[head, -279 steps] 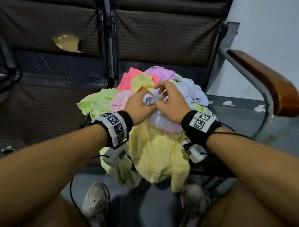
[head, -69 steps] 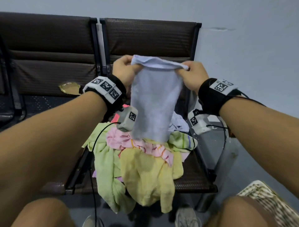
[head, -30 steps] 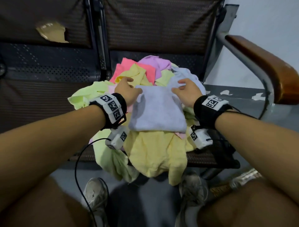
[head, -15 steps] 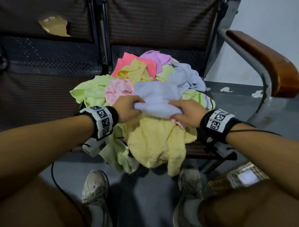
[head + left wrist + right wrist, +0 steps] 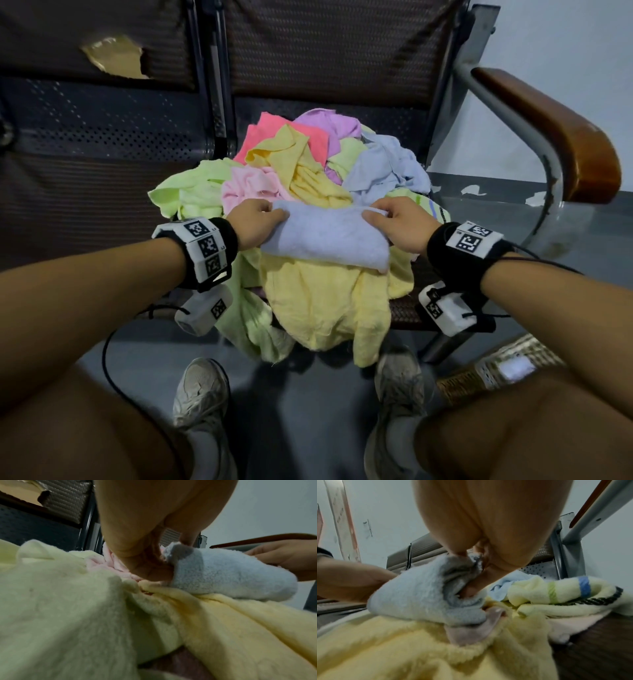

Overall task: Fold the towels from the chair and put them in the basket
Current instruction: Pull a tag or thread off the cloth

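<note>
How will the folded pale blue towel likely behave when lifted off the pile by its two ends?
The pale blue towel is soft terry, so its middle will probably sag between the left hand and right hand. The loose layers may well fall open. It looks light, and the fuzzy nap is unlikely to slip.

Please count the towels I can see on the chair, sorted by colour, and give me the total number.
Light blue: 2, the folded towel between the left hand and the right hand, and a crumpled one
Yellow: 2
Light green: 2
Pale pink: 1
Coral pink: 1
Purple: 1
Striped: 1
Total: 10 visible; the pile may hide more.
</note>
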The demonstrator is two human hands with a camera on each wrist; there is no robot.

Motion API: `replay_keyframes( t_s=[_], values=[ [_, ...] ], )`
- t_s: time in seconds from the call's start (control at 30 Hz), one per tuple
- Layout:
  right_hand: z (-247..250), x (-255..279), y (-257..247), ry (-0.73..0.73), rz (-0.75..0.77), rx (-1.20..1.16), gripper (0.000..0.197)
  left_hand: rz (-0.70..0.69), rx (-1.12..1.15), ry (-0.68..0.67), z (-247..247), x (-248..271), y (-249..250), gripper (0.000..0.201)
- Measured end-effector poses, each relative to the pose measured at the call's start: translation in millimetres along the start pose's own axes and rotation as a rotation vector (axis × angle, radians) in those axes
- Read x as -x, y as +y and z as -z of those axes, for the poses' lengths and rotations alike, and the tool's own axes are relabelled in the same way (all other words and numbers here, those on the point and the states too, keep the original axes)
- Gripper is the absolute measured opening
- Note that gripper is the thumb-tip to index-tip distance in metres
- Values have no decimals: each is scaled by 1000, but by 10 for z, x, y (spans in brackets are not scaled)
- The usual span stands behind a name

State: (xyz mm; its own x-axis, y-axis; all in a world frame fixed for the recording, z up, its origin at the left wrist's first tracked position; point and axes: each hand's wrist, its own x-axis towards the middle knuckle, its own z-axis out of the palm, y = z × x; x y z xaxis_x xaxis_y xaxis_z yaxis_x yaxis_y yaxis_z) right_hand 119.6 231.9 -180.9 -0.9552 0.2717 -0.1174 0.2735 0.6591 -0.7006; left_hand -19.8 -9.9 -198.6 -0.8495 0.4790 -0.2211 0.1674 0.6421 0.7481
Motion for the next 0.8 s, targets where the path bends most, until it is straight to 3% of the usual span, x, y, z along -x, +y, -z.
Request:
replay_keyframes(
  t_s=[0.17,0.23,0.4,0.53,0.6,0.7,0.8],
  values=[
    [-115,-98,43,87,-88,193,23,282,-3,-81,-134,69,15,85],
    [-140,-123,37,86,-120,227,28,308,71,-114,-141,68,54,87],
    [-56,-125,-64,55,-143,241,20,103,318,-61,-108,15,281,54],
    [69,-50,-353,33,0,-112,62,-51,585,-57,-84,85,602,33],
    [91,20,-523,18,21,-176,72,-132,631,-90,-57,168,759,30],
    [129,118,-645,29,7,-259,58,-209,709,-98,-24,297,920,40],
    [192,283,-698,112,22,-349,36,-176,744,-143,-24,441,973,46]
  ],
)
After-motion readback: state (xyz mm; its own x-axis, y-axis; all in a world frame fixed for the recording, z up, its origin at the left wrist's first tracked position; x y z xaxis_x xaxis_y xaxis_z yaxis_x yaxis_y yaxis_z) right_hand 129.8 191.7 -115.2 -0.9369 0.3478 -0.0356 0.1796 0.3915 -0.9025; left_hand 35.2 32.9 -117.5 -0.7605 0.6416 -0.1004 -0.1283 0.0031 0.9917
